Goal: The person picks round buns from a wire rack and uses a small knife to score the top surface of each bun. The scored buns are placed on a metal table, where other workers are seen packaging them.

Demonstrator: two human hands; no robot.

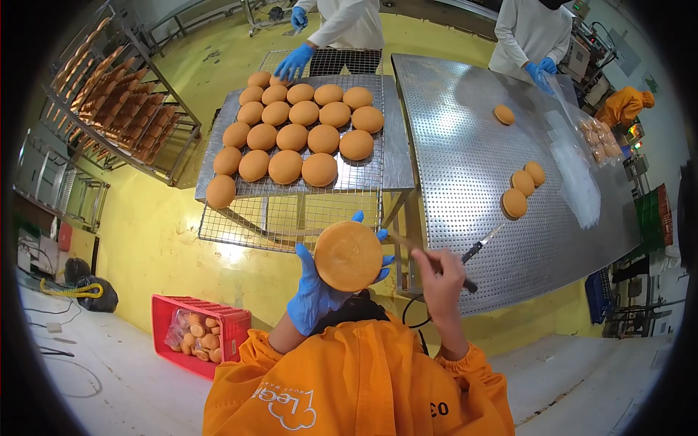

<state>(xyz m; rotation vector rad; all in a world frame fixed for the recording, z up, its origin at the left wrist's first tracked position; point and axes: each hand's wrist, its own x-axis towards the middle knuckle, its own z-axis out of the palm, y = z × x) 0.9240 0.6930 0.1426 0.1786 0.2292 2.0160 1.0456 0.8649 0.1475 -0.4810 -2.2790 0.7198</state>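
My left hand [315,300], in a blue glove, holds a round bun [349,256] from beneath with its flat, pale-brown face turned up. Bare of any glove, my right hand [443,278] grips a knife by its dark handle [469,285]. The blurred blade [402,242] points left toward the bun, apart from it. A second knife [477,246] with a black handle lies on the perforated metal table [458,180] beyond my right hand. Rows of buns [292,137] rest dome up on a wire rack [349,182] before me.
Several loose buns [514,203] and clear plastic bags [577,180] lie on the perforated table. A red crate [202,308] of buns stands at lower left, a loaded rack trolley [117,98] at upper left. A co-worker's gloved hand [294,62] touches a far bun; another co-worker [531,41] handles a bag.
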